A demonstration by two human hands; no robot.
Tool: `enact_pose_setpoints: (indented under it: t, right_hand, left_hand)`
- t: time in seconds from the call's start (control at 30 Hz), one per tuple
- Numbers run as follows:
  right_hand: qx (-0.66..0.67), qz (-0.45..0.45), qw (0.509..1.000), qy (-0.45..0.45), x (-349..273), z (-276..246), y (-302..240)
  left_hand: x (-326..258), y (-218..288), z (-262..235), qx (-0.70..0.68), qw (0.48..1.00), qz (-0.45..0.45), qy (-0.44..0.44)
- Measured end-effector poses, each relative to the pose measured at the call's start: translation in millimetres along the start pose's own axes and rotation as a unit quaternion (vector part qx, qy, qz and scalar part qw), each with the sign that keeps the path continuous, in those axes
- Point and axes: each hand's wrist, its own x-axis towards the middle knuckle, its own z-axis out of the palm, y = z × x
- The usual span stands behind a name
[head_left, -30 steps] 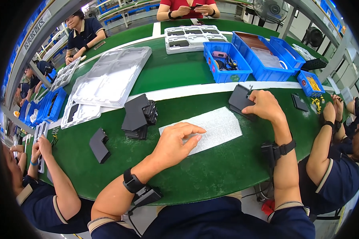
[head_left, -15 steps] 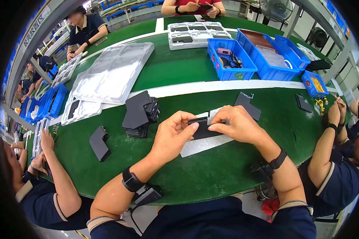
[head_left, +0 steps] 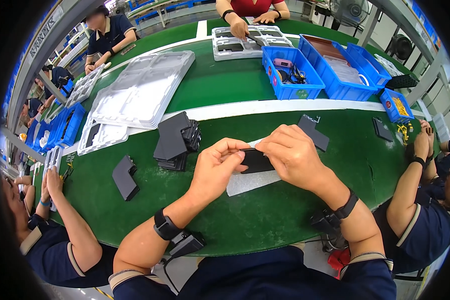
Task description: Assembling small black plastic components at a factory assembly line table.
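Observation:
A flat black plate-like part (head_left: pixel 256 161) is held between my two hands above the green table. My left hand (head_left: pixel 216 167) grips its left end between thumb and fingers. My right hand (head_left: pixel 296 156) is closed at its right end, fingertips pinched along the top edge; those fingers cover part of it. Below the part lies a silvery-white strip (head_left: pixel 247 184). Left of my hands stands a stack of black L-shaped parts (head_left: pixel 171 137). A single black L-shaped part (head_left: pixel 125 179) lies farther left, and another (head_left: pixel 313 133) lies just beyond my right hand.
White plastic trays (head_left: pixel 140 92) are piled at the back left. Blue bins (head_left: pixel 297 91) stand at the back right, beside a small bin of yellow pieces (head_left: pixel 397 107). A black part (head_left: pixel 382 130) lies to the right. Co-workers sit on both sides and across.
My right hand has shifted slightly left and up over the part's top edge, and the part now lies flatter to view. Across the table, a co-worker's hand has lowered a black part to the tray.

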Motion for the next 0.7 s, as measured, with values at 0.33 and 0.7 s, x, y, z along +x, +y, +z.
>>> enact_pose_setpoints:
  t: [0.33,0.7]
  right_hand:
    - [0.167,0.157,0.973,0.020,-4,2,3]
    - [0.075,0.088,0.993,-0.029,-1,-5,1]
  left_hand:
    - [-2,1,0,0.007,1.000,-0.024,0.002]
    - [-4,0,7,-0.012,1.000,0.012,0.024]
